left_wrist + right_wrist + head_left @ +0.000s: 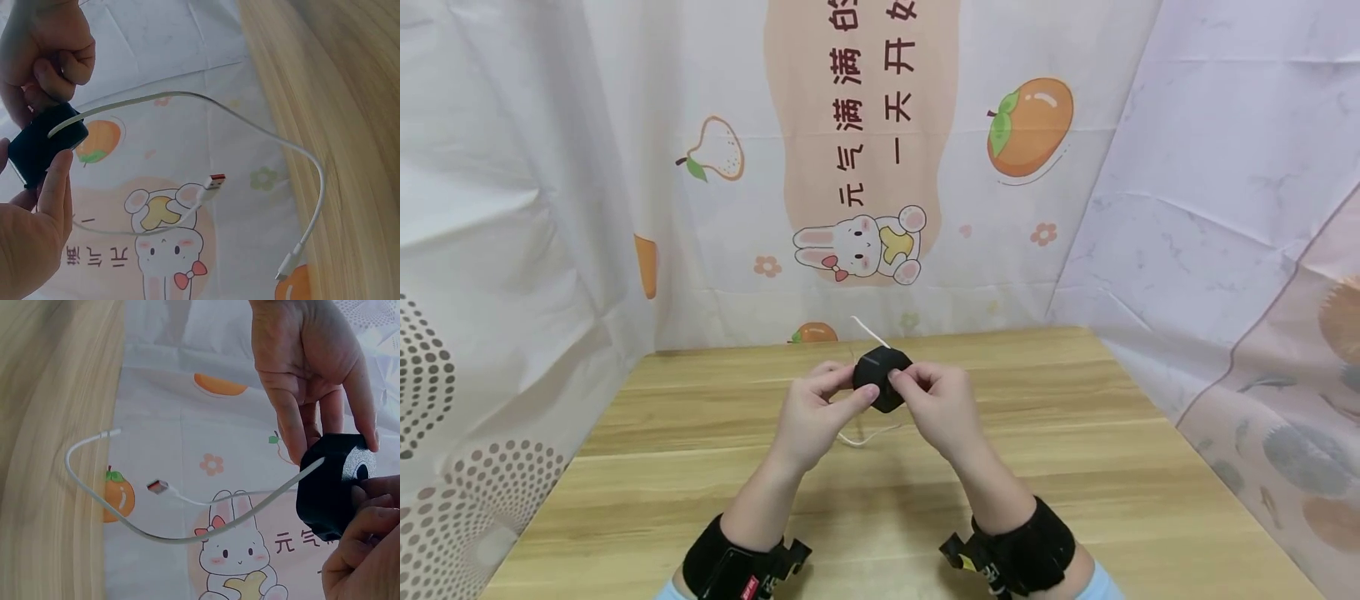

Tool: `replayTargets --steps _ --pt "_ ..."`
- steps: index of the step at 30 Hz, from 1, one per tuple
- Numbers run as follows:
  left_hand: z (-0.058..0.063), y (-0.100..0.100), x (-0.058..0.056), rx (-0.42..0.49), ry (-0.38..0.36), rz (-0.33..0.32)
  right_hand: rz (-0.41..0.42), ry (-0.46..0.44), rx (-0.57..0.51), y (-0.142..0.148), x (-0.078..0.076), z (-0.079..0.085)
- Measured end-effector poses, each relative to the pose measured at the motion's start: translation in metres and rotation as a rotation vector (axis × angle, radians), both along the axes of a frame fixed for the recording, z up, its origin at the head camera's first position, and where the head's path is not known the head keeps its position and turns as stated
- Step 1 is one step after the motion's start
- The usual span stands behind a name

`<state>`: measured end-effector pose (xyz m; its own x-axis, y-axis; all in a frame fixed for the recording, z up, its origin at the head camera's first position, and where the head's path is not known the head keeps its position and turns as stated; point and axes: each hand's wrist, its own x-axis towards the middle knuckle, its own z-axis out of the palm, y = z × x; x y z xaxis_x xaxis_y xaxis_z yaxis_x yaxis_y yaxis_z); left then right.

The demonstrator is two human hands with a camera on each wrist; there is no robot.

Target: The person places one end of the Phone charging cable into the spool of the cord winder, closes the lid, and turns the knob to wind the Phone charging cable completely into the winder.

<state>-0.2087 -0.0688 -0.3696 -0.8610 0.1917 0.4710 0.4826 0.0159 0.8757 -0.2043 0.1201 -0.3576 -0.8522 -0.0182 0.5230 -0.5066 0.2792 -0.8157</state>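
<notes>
Both hands hold a black, many-sided cable winder [874, 365] above the table. My left hand [808, 417] grips it at its left side, thumb along the near edge and fingers behind. From the right, my right hand [943, 408] has its thumb on the winder's face, near a round dark spot at the middle in the right wrist view, with its other fingers curled. A white charging cable [250, 123] comes out of the winder and hangs in loops. One end carries a USB plug with an orange inside [214, 183]; the other has a slimmer plug [289, 262].
Below the hands is a wood-grain table [700, 467]. A white cloth backdrop [730, 250] with fruit, a rabbit and writing hangs behind its far edge, and patterned cloths stand at both sides. Each wrist wears a black strap [1033, 546] with a camera mount.
</notes>
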Motion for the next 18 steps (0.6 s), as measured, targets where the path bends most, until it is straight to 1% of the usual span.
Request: replayTargets --steps 4,6,8,11,14,16,18 --pt "0.0006 -0.0001 -0.0014 0.019 0.005 0.017 0.096 -0.186 -0.213 -0.0011 0.0001 0.0025" --pt "0.001 0.0005 -0.0015 0.026 0.014 0.02 0.138 -0.248 -0.291 -0.0008 0.0006 0.0034" --pt "0.0011 0.0009 -0.0008 0.026 0.033 0.03 0.172 -0.294 -0.344 -0.0002 0.0004 0.0037" --pt "0.0 0.0011 -0.0005 0.029 0.07 0.051 0.216 -0.348 -0.404 0.0002 0.0 0.0039" --pt "-0.0008 0.0007 -0.0001 0.033 0.099 0.067 0.242 -0.379 -0.438 0.0 -0.0005 0.004" --pt "-0.001 0.0004 0.0 0.034 0.106 0.068 0.245 -0.382 -0.442 -0.0005 -0.0006 0.0037" --pt "-0.0008 0.0001 0.0001 0.028 0.105 0.072 0.236 -0.362 -0.422 -0.0009 -0.0006 0.0031"
